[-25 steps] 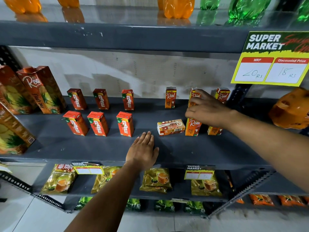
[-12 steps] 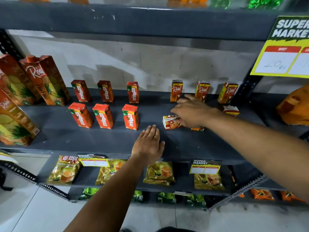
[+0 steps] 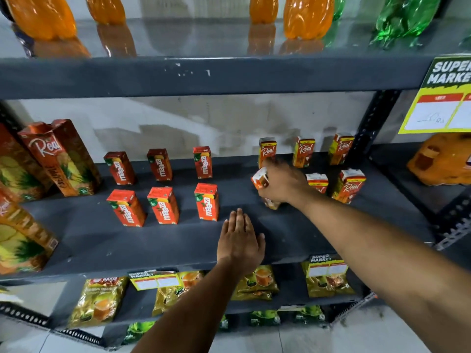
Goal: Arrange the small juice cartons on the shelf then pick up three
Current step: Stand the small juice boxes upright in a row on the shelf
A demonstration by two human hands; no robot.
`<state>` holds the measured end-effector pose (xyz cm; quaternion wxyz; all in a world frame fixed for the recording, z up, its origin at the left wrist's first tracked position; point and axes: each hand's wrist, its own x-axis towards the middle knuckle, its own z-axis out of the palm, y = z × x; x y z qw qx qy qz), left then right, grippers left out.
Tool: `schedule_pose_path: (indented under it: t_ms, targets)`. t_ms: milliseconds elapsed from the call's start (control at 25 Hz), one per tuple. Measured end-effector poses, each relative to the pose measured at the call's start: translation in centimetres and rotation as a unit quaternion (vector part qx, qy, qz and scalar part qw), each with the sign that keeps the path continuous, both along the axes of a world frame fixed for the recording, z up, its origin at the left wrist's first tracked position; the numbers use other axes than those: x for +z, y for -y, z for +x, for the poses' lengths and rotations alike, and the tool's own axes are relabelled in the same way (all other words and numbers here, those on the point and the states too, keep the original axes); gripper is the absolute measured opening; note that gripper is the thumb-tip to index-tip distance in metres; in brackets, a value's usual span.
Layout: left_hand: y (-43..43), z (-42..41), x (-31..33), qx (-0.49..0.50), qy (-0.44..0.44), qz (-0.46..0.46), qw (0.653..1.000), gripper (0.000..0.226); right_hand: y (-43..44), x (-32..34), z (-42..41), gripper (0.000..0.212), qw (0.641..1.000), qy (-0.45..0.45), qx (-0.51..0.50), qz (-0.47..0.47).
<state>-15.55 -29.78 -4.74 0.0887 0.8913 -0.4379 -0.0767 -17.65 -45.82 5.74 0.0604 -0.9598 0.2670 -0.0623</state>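
On the dark grey shelf (image 3: pixel 153 240) stand two rows of three small red Maaza cartons (image 3: pixel 207 202) on the left. To the right, three small Real cartons (image 3: pixel 267 150) stand at the back and two more (image 3: pixel 348 185) in front. My right hand (image 3: pixel 283 184) is closed around another small Real carton (image 3: pixel 260 179), holding it tilted, its bottom close to the shelf. My left hand (image 3: pixel 239 240) lies flat on the shelf's front part, fingers together, holding nothing.
Large Real pineapple cartons (image 3: pixel 61 156) stand at the shelf's left end. Orange and green bottles (image 3: pixel 307 16) line the shelf above. Yellow snack packets (image 3: pixel 99 299) fill the shelf below. A yellow price sign (image 3: pixel 443 98) hangs at the upper right, beside an orange packet (image 3: pixel 443 161).
My right hand left the front standing cartons, moved left to the carton lying on its side, gripped it and raised it toward upright. My left hand stayed flat on the shelf.
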Motion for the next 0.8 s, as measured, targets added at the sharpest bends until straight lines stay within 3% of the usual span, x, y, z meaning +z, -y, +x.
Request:
schedule_pose_path:
  t_ms: [80,200,360,640,800]
  targets:
    - [0.0,0.1,0.0,-0.003,0.0,-0.01,1.0,0.074,-0.3,0.1,0.2,0.072,0.997,0.03,-0.063,0.04]
    - [-0.1,0.1,-0.2,-0.003,-0.001,-0.022,1.0,0.074,-1.1,-0.3,0.5,0.075,0.994,-0.001,-0.101,0.052]
    - [-0.1,0.2,-0.1,-0.007,-0.004,-0.031,0.999,0.074,-1.6,0.8,1.2,0.052,0.99,-0.063,-0.112,0.063]
    - [-0.1,0.2,0.0,-0.005,-0.007,-0.027,1.0,0.074,-2.3,3.5,2.0,0.062,0.983,-0.137,-0.103,0.059]
    - [-0.2,0.3,0.1,-0.007,-0.001,-0.008,1.0,0.073,-2.3,5.6,2.7,0.041,0.984,-0.154,-0.077,0.038]
